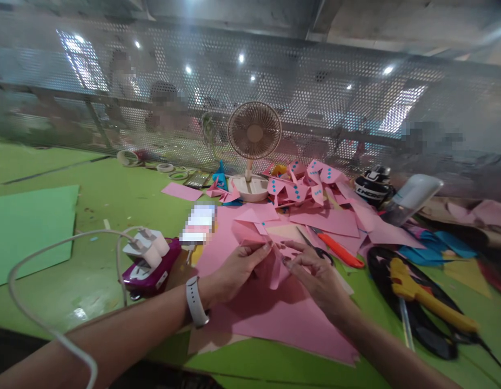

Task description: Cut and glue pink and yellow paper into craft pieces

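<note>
My left hand [238,270], with a white watch band [196,302] on its wrist, pinches a folded piece of pink paper [275,273] between thumb and fingers. Against the paper's right side, my right hand [311,270] has its thumb and index finger closed on the edge; the fingertips are partly blurred. One blue dot shows on the paper's upper flap. Beneath both hands lie large pink sheets [291,327]. Just beyond my right hand are scissors [315,246] and a red-handled cutter [340,250].
A small fan [254,132] stands behind folded pink pieces with blue dots [296,192]. On the right, a yellow glue gun [431,305] rests on a black tray [380,270]. Leftward are a phone [199,224], a purple power strip [147,278], a white cable [21,302] and green sheet [31,232].
</note>
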Demonstrator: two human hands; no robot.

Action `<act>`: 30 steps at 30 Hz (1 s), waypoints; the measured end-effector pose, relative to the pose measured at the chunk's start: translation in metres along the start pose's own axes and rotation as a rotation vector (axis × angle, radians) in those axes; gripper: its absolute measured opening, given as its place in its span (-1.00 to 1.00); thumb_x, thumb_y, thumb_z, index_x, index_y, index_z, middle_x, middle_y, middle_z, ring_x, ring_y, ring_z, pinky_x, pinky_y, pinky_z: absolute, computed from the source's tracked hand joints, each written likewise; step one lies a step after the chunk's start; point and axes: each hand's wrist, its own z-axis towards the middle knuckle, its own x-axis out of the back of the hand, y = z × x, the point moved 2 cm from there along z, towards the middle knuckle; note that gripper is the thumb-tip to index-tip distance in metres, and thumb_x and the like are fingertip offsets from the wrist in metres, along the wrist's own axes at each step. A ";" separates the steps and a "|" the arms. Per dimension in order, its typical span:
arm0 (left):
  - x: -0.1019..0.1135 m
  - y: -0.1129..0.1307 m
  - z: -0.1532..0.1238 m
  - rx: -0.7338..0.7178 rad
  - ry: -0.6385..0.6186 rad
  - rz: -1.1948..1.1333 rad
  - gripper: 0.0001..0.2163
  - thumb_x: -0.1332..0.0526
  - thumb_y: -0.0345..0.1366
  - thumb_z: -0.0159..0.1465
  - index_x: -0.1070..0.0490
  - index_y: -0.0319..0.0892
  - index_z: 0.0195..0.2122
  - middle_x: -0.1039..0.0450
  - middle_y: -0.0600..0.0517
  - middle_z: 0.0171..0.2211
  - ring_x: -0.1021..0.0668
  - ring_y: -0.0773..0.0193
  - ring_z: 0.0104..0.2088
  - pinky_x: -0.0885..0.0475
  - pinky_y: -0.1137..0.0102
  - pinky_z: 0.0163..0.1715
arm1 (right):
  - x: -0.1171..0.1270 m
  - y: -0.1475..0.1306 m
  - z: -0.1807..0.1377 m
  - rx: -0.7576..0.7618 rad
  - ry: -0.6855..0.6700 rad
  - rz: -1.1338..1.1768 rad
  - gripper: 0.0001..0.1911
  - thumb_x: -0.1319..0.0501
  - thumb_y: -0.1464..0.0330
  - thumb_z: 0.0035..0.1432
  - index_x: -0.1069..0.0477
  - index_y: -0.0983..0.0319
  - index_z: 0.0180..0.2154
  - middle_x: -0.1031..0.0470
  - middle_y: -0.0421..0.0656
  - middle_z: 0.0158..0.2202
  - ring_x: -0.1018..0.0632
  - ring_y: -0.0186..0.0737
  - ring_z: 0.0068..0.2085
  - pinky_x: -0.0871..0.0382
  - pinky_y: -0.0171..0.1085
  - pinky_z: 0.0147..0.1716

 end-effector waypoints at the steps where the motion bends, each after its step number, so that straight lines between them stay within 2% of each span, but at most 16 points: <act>1: 0.000 0.000 0.000 0.003 0.000 0.000 -0.76 -0.27 -0.12 0.12 -0.50 -0.20 -0.36 -0.45 0.06 -0.47 -0.39 0.39 -0.50 -0.22 0.47 -0.47 | 0.000 0.000 0.000 0.006 0.006 0.003 -0.71 -0.16 0.13 0.10 -0.46 0.14 -0.52 -0.30 -0.14 0.09 -0.33 -0.09 0.08 -0.21 -0.06 0.04; 5: -0.001 0.000 0.000 0.015 -0.020 -0.022 -0.76 -0.28 -0.13 0.11 -0.50 -0.20 -0.32 -0.48 0.02 -0.38 -0.43 0.34 -0.43 -0.26 0.44 -0.40 | 0.000 -0.002 0.000 0.019 0.017 0.000 -0.72 -0.17 0.12 0.08 -0.47 0.12 -0.53 -0.35 -0.14 0.06 -0.37 -0.08 0.05 -0.26 -0.07 -0.01; 14: 0.000 -0.002 -0.001 0.011 -0.037 -0.002 -0.78 -0.25 -0.14 0.14 -0.50 -0.19 -0.34 -0.48 0.03 -0.43 -0.43 0.35 -0.46 -0.29 0.43 -0.39 | 0.001 -0.004 -0.001 0.007 0.019 -0.015 -0.73 -0.17 0.14 0.09 -0.48 0.11 -0.53 -0.35 -0.16 0.06 -0.38 -0.07 0.05 -0.27 -0.08 -0.02; 20: -0.004 0.002 -0.003 -0.053 -0.153 0.026 -0.75 -0.30 -0.21 0.10 -0.47 -0.20 -0.21 -0.49 -0.06 -0.23 -0.47 0.23 -0.25 -0.31 0.35 -0.19 | 0.000 0.000 0.000 -0.001 0.021 -0.027 -0.73 -0.18 0.15 0.08 -0.49 0.12 -0.54 -0.36 -0.15 0.04 -0.39 -0.06 0.04 -0.23 -0.07 0.01; 23: -0.006 0.005 -0.004 -0.080 -0.159 0.012 -0.74 -0.31 -0.23 0.09 -0.45 -0.19 -0.20 -0.48 -0.07 -0.18 -0.47 0.21 -0.20 -0.31 0.32 -0.14 | -0.001 0.001 0.000 -0.012 0.006 -0.026 -0.70 -0.16 0.15 0.09 -0.48 0.14 -0.56 -0.34 -0.15 0.06 -0.37 -0.09 0.05 -0.22 -0.09 0.02; 30: -0.006 0.005 -0.004 -0.080 -0.124 0.055 -0.80 -0.30 -0.21 0.10 -0.48 -0.22 -0.31 -0.50 -0.03 -0.28 -0.48 0.28 -0.30 -0.31 0.39 -0.22 | -0.002 -0.001 0.000 0.010 0.022 -0.010 -0.71 -0.17 0.14 0.08 -0.48 0.12 -0.56 -0.39 -0.16 0.03 -0.41 -0.09 0.02 -0.25 -0.11 -0.01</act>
